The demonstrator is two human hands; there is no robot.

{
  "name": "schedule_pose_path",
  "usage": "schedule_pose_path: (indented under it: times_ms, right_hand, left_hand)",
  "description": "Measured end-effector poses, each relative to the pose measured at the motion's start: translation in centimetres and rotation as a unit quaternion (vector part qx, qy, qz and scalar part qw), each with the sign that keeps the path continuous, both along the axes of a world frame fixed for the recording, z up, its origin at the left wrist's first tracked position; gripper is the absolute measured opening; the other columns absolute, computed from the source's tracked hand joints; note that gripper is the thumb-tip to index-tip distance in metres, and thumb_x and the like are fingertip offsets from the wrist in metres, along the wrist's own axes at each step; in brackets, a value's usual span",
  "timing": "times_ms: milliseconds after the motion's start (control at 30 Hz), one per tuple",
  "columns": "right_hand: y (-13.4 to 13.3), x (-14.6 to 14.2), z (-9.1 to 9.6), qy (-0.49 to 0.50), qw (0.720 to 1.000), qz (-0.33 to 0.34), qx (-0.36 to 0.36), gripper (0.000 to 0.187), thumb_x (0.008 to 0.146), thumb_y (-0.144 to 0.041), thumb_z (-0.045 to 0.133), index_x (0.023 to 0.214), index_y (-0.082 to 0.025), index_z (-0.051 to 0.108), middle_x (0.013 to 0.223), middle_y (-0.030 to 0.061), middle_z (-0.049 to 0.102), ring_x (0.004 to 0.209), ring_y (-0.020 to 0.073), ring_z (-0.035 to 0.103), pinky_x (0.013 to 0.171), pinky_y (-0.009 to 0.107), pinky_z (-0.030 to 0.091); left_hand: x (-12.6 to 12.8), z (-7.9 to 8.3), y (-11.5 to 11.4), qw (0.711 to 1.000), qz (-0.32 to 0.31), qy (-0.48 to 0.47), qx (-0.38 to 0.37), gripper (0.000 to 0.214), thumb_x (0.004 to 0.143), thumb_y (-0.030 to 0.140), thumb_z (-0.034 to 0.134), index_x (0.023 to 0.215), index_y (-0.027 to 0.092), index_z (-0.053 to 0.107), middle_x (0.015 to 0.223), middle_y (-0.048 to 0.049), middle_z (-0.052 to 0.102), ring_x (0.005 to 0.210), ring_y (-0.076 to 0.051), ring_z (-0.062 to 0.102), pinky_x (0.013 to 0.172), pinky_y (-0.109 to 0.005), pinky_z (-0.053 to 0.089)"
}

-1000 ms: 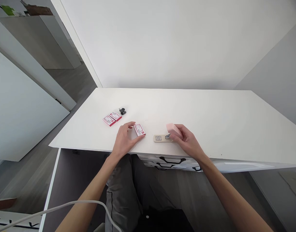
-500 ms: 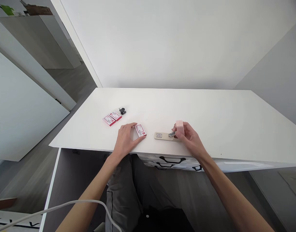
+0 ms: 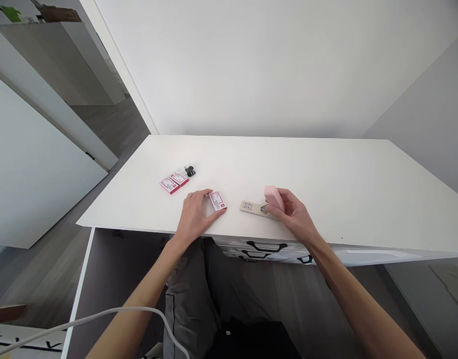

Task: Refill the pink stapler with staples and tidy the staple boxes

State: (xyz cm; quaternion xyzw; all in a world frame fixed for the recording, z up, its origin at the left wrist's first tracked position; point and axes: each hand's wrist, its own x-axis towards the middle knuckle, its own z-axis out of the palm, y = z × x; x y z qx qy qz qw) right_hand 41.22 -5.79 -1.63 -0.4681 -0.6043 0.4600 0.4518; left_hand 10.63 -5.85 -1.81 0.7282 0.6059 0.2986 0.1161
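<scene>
So nearest the camera there's a white cable (image 3: 113, 310) looping in from the left, over the left forearm, with grey pants (image 3: 187, 299) just right of that. Then come a few drawers with black handles (image 3: 267, 247) under the near edge of the white counter (image 3: 326, 174).

Up on the counter, near side, the left hand (image 3: 196, 212) has its grip curved loosely round a small red-and-white box (image 3: 217, 201): thumb at the near end, fingertip at the far end, only about a box-length apart. Box looks like it's lying flat.

Just right of it is a cream strip (image 3: 253, 207) with a patterned metal plate (image 3: 247, 206) near its left end. The right hand (image 3: 293, 208) is over the strip's right end, its grip closed on a pink block (image 3: 274, 197), held tilted above the strip. Can't tell if block and strip are joined, fingers are in the way.

Farther off to the left, two more boxes lie side by side, a left one (image 3: 170, 185) and a right one (image 3: 179, 179), with a black clip-like thing (image 3: 190, 171) just beyond. Behind it all, white wall (image 3: 251, 65).
</scene>
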Motion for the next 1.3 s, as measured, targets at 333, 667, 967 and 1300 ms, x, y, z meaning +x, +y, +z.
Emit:
schedule_pose_path:
  times_ms: [333,667,967,1300]
  right_hand:
    - [-0.1,-0.2,0.2,-0.019,1.000,0.000,0.002,0.049,0.089,-0.056,0.081,0.129,-0.031,0.067,0.131,0.0068,0.072,0.119,0.0305,0.067,0.101,0.045,0.056]
    - [0.0,-0.3,0.4,-0.040,0.999,0.002,0.005,0.048,0.091,-0.057,0.079,0.130,-0.032,0.068,0.137,0.0072,0.071,0.126,0.0314,0.066,0.105,0.047,0.055]
    - [0.0,-0.1,0.3,-0.041,0.999,-0.005,0.013,0.047,0.097,-0.061,0.069,0.132,-0.030,0.068,0.134,0.0075,0.072,0.122,0.0307,0.067,0.104,0.047,0.056]
    - [-0.2,-0.2,0.1,-0.004,1.000,0.013,0.027,0.046,0.098,-0.058,0.072,0.134,-0.030,0.066,0.136,0.0079,0.071,0.126,0.0312,0.068,0.108,0.050,0.056]
  left_hand:
    - [0.0,-0.2,0.1,1.000,0.000,-0.001,0.007,0.058,0.089,0.056,0.078,0.134,0.026,0.057,0.133,-0.0111,0.068,0.130,-0.035,0.058,0.112,-0.053,0.044]
    - [0.0,-0.1,-0.1,1.000,-0.001,-0.003,0.007,0.058,0.089,0.055,0.078,0.134,0.026,0.057,0.133,-0.0110,0.068,0.131,-0.035,0.058,0.113,-0.053,0.043]
    - [0.0,-0.2,0.0,1.000,-0.006,0.003,0.006,0.058,0.090,0.055,0.078,0.135,0.025,0.057,0.133,-0.0105,0.068,0.130,-0.034,0.058,0.114,-0.054,0.045]
    - [3.7,1.2,-1.1,0.985,-0.144,0.031,0.090,0.046,0.104,0.046,0.063,0.146,0.029,0.056,0.155,-0.0095,0.060,0.150,-0.031,0.046,0.124,-0.054,0.039]
